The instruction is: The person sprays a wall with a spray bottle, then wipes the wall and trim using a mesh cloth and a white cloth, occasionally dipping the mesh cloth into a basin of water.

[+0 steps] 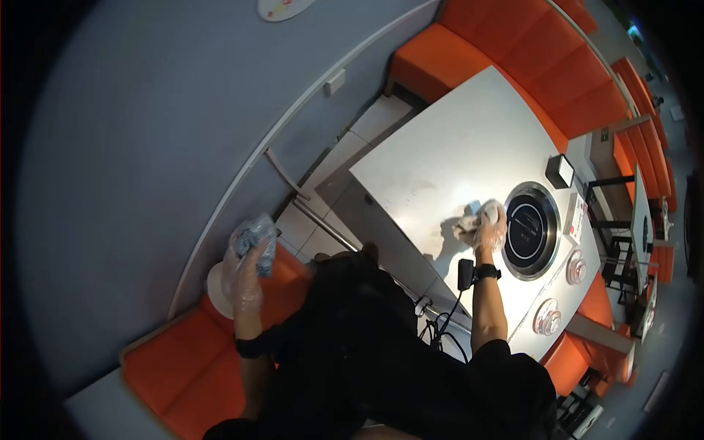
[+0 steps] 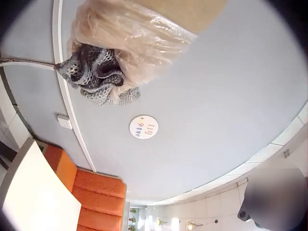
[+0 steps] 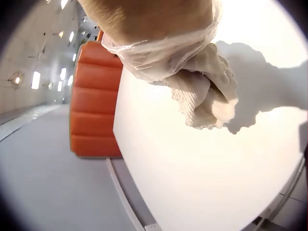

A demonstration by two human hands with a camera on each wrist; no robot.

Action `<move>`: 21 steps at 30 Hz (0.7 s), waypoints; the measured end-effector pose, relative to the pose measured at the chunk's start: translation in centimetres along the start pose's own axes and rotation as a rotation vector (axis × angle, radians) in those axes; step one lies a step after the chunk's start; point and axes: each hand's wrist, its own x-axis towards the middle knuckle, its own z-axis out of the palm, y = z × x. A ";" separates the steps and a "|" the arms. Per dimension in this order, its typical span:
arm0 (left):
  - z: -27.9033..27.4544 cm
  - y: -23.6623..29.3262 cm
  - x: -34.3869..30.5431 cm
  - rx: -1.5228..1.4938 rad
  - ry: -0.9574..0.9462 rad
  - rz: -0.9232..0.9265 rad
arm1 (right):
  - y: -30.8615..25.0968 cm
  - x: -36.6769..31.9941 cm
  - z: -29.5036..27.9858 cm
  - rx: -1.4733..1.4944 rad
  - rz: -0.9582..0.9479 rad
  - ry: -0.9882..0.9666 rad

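Observation:
In a clear plastic glove, the left hand [image 1: 246,275] grips a crumpled grey cloth [image 1: 257,240] beside the wall, above the orange seat. The left wrist view shows that gloved hand [image 2: 130,41] with the grey mesh-patterned cloth [image 2: 98,74] bunched under its fingers. The right hand [image 1: 491,233], also gloved, holds a cream cloth [image 1: 469,222] on the white table [image 1: 440,147], just left of the round black cooktop [image 1: 526,231]. In the right wrist view the cream cloth [image 3: 207,91] bulges from the gloved hand [image 3: 168,53]; the fingertips are hidden.
A black box [image 1: 559,171] and a small card stand [image 1: 576,218] sit beyond the cooktop. Two stacks of glass dishes [image 1: 548,317] are near the table's right end. Orange benches [image 1: 513,37] line the far side; a metal rail [image 1: 330,229] and cables [image 1: 440,330] lie near the body.

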 end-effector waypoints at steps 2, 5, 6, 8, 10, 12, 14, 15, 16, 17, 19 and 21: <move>0.5 0.7 -0.1 -0.117 -0.007 -0.109 | 5.1 -1.4 -2.2 -0.179 0.063 0.105; 0.6 0.1 0.1 -0.348 0.050 -0.281 | 9.1 -3.9 -4.0 -0.184 0.114 0.141; 0.6 -0.5 -0.4 -0.309 0.051 -0.195 | 10.8 -4.4 -4.0 -0.207 0.113 0.139; 0.4 -1.7 -0.7 -0.263 0.053 -0.108 | 8.1 -5.2 -4.5 -0.378 0.201 0.065; 0.2 -1.7 -0.7 0.650 -0.100 0.389 | 5.8 -4.6 -3.9 -0.477 0.271 0.035; 1.8 -0.2 -1.4 0.266 -0.083 0.208 | 5.3 -3.7 -2.5 -0.492 0.167 -0.025; 3.9 2.6 -2.2 -0.116 -0.017 0.059 | 5.7 -2.8 0.3 -0.472 -0.007 -0.143; 4.9 3.6 -2.8 -0.025 -0.012 0.124 | 5.3 -2.6 1.9 -0.448 -0.086 -0.211; 5.2 4.2 -2.8 0.065 -0.013 0.181 | 3.0 -3.5 3.2 -0.467 -0.215 -0.209; 5.2 3.5 -2.1 -0.083 -0.034 0.054 | 2.3 -4.1 5.1 -0.451 -0.233 -0.225; 5.7 4.1 -1.6 -0.227 0.027 -0.085 | 1.0 -4.7 8.1 -0.521 -0.393 -0.339; 6.3 4.6 -1.6 -0.380 0.082 -0.219 | -1.0 -4.4 10.1 -0.462 -0.420 -0.528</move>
